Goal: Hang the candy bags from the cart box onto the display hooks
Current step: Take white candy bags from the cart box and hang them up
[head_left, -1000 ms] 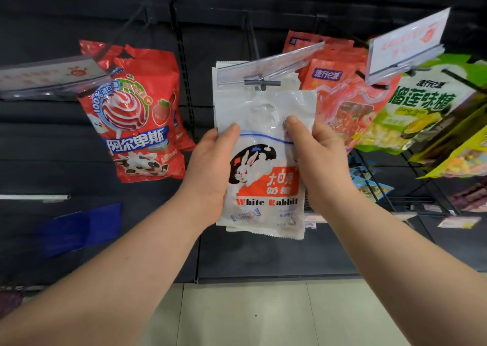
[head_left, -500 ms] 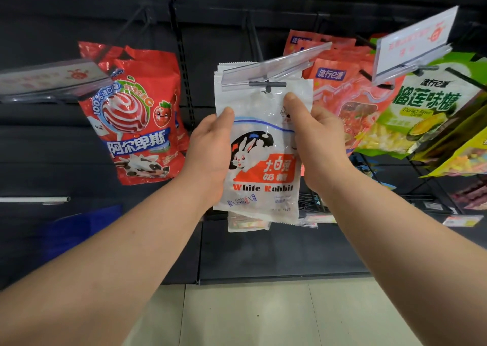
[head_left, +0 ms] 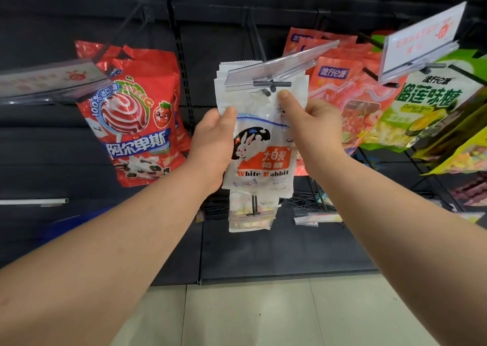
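Observation:
A white White Rabbit candy bag (head_left: 259,148) is held up against the black display wall. My left hand (head_left: 213,140) grips its left edge and my right hand (head_left: 315,127) pinches its upper right part, thumb on the front. The bag's top sits at the tip of a dark display hook (head_left: 267,92), just under a clear price-tag holder (head_left: 274,67). More white bags (head_left: 237,70) hang on that hook behind the held one. The cart box is out of view.
Red lollipop bags (head_left: 131,124) hang on the left hook, red-pink bags (head_left: 345,92) and green durian candy bags (head_left: 421,103) on the right. A white price sign (head_left: 421,37) juts out upper right. Smaller bags (head_left: 250,214) hang lower. Tiled floor (head_left: 263,314) lies below.
Both hands have lifted the White Rabbit bag upward, bringing its top up to the hook tip. My right thumb has moved higher toward the hook.

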Available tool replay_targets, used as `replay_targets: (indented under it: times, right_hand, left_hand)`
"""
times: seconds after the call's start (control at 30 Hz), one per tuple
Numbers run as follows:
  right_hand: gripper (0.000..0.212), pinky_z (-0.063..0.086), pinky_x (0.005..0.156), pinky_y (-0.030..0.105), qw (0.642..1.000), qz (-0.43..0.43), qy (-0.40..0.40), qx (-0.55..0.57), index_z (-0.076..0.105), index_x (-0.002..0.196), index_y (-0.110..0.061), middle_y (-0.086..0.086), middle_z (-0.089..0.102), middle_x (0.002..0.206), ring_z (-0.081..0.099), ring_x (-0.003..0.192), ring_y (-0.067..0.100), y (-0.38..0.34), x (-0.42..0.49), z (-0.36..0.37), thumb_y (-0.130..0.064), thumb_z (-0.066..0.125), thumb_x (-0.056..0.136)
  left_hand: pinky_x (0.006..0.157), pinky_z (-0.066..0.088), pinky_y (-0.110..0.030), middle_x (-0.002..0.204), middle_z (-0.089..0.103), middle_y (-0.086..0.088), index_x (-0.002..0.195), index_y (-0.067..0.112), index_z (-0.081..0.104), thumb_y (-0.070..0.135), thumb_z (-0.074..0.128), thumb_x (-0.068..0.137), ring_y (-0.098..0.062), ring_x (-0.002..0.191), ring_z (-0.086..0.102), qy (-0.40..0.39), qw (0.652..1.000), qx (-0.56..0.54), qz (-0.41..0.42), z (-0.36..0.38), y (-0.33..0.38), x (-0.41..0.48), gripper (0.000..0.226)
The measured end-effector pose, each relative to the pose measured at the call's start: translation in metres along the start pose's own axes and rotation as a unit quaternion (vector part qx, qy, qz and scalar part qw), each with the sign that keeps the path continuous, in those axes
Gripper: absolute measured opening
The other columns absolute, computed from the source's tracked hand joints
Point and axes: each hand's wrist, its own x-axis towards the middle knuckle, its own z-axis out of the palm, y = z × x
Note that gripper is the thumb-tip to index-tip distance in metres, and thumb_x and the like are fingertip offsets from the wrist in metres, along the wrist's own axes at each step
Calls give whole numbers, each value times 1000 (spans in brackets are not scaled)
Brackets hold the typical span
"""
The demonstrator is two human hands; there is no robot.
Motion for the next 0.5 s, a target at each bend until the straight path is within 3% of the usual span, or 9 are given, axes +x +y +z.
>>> replay_targets:
  times: [0.1, 0.23, 0.37, 0.43, 0.5]
  right_hand:
    - [47, 38, 58, 38, 1000, -11, 8, -15, 40, 55, -16, -3, 39, 52, 39, 55, 17, 2, 5, 2, -42, 65, 85]
    - [52, 31, 57, 34, 999, 3, 9, -31, 30, 54, -18, -2, 33, 53, 34, 54, 18, 3, 13, 2, -41, 64, 87]
    - [49, 52, 70, 41, 998, 51, -15, -43, 36, 59, -16, 5, 44, 63, 51, 66, 24, 0, 21, 3, -48, 63, 85]
    - [41, 56, 83, 53, 996, 68, -28, -52, 47, 70, -14, 13, 56, 74, 65, 79, 32, -3, 25, 4, -50, 63, 83]
    - [38, 54, 83, 58, 995, 81, -39, -50, 53, 80, -15, 22, 69, 93, 68, 94, 38, -7, 25, 4, -51, 63, 82]
  left_hand:
    - [86, 54, -38, 103, 67, -1, 90, 27, 57, 38, 43, 100, -20, 98, 63, 9, 1000, 21, 9, 1, -2, 9, 20]
    - [62, 41, -17, 86, 58, 15, 97, 25, 55, 35, 41, 101, -3, 80, 54, -4, 997, 61, 49, -1, -5, 19, 18]
    - [73, 52, -37, 83, 60, 5, 81, 26, 52, 31, 42, 101, -16, 82, 61, -16, 993, 90, 79, -4, -2, 31, 23]
    - [71, 51, -36, 83, 61, 5, 81, 26, 51, 30, 41, 102, -16, 83, 61, -25, 991, 99, 82, -5, 1, 36, 23]
    - [71, 52, -34, 87, 63, 4, 85, 27, 52, 29, 40, 102, -17, 85, 63, -30, 992, 93, 75, -5, 3, 38, 20]
